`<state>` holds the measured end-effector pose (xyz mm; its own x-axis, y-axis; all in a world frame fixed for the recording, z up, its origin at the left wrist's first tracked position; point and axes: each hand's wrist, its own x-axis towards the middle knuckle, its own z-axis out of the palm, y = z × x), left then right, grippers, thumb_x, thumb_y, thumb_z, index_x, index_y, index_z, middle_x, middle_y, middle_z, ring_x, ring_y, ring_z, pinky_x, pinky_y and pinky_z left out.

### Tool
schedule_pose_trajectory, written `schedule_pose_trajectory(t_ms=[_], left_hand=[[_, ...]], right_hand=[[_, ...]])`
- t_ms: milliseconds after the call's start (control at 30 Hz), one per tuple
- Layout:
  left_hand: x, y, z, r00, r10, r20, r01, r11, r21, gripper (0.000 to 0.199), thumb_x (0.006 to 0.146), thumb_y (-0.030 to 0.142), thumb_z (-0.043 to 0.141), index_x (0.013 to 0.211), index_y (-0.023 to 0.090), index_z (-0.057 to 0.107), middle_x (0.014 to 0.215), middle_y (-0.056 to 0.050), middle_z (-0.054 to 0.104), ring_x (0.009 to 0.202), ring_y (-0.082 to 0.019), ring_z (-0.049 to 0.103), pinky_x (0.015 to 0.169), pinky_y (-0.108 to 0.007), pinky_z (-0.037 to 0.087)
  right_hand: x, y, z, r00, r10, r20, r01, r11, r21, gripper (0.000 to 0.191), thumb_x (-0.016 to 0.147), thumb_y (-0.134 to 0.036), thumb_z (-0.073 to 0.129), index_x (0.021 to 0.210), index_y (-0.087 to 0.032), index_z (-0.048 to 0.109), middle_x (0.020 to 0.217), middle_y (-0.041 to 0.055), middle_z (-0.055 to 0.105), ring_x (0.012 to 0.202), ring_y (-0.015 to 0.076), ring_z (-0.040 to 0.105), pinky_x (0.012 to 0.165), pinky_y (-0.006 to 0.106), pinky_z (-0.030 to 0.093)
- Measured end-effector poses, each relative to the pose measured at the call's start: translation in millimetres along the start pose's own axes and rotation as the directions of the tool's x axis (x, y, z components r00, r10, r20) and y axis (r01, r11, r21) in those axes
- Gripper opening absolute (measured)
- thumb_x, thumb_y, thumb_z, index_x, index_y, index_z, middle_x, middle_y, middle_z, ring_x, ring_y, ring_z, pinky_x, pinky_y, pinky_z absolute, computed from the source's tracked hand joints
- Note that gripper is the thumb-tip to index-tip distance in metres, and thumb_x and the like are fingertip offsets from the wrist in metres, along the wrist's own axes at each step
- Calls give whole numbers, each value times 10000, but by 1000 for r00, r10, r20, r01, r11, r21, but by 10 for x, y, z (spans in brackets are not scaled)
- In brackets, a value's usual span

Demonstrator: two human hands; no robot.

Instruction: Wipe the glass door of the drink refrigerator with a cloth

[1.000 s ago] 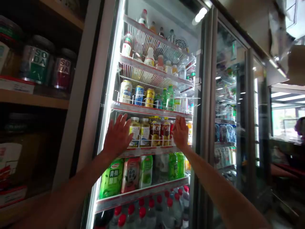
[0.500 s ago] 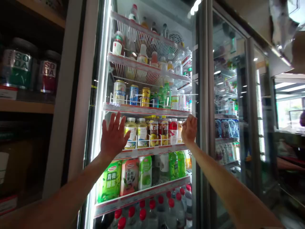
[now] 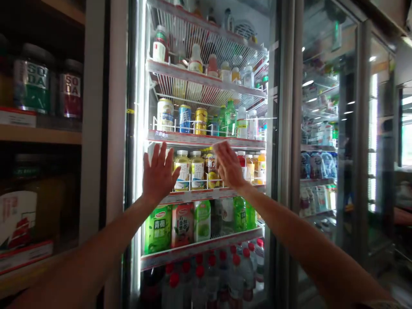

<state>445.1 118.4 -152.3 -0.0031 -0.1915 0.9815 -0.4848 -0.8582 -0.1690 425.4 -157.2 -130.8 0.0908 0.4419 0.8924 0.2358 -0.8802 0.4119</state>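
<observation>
Some bottles (image 3: 210, 168) partly behind right grip (image 3: 229, 166)

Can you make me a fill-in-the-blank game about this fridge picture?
The bare, spread-fingered hand is the person's ____ one.
The cylindrical blue metal can stands ____ the white metal can and the yellow metal can.
The clear plastic bottles at the bottom have ____ round caps.

Missing words: left; between; red.

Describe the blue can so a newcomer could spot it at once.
Start at the lit fridge, then take the shelf whose edge runs just above the left hand in the picture. Near its left end, the blue can stands between a white can and a gold can. Its blue body sets it apart from both.
</observation>
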Motion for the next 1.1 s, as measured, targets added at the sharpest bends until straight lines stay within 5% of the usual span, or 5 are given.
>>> schedule_pose_trajectory(t_ms=[100, 267, 567, 800, 1100], left_hand=[[2, 13, -19, 999, -14, 34, 14, 1000, -12, 612, 883, 410, 416, 1431, 179, 269, 1509, -141, 230, 1419, -268, 122, 1143, -542, 65], [-11, 2, -14, 997, -34, 68, 34, 999, -4, 598, 878, 391, 421, 1414, 155, 300, 1510, -149, 227, 1421, -275, 116, 1144, -540, 53], [243, 419, -94, 993, -82, -81, 52, 945, -324, 393, 861, 211, 376, 1244, 163, 455, 1282, -108, 535, 1210, -176, 482, 1026, -374, 401], [460, 831, 110, 999, 16, 37, -9, 985, -174, 361, 866, 261, 434, 1190, 118, 504, 1195, -130, 568, 1138, -248, 499, 953, -414, 454], [797, -157, -150, 989, 84, -122, -86, 996, -5, 243, 832, 143, 393, 1013, 172, 554, 1138, -102, 587, 1205, -239, 469, 1025, -448, 410]], right_hand=[[-17, -25, -59, 976, -175, 127, 175, 984, 8, 641, 854, -160, 402, 1454, -302, 226, 1503, -38, 308, 1419, 190, 172, 1154, 465, 215], [178, 290, -3, 888, 378, -263, -385, 923, 27, 633, 850, -121, 296, 1472, -168, 185, 1473, 89, 346, 1410, 260, 199, 1111, 548, 274], [278, -994, 379, 965, 114, -237, -28, 941, 336, 650, 875, -222, 374, 1449, -214, 68, 1503, 114, 243, 1414, 166, 193, 1086, 364, 387], [-76, -659, 319, 954, 159, -253, -103, 970, 219, 583, 861, -369, 449, 1392, -182, 296, 1500, 145, 257, 1404, 252, 218, 1110, 496, 272], [-609, -210, 275, 940, 265, -214, -279, 960, -38, 508, 916, -275, 354, 1419, -214, 309, 1485, 111, 330, 1403, 234, 227, 1121, 501, 175]])
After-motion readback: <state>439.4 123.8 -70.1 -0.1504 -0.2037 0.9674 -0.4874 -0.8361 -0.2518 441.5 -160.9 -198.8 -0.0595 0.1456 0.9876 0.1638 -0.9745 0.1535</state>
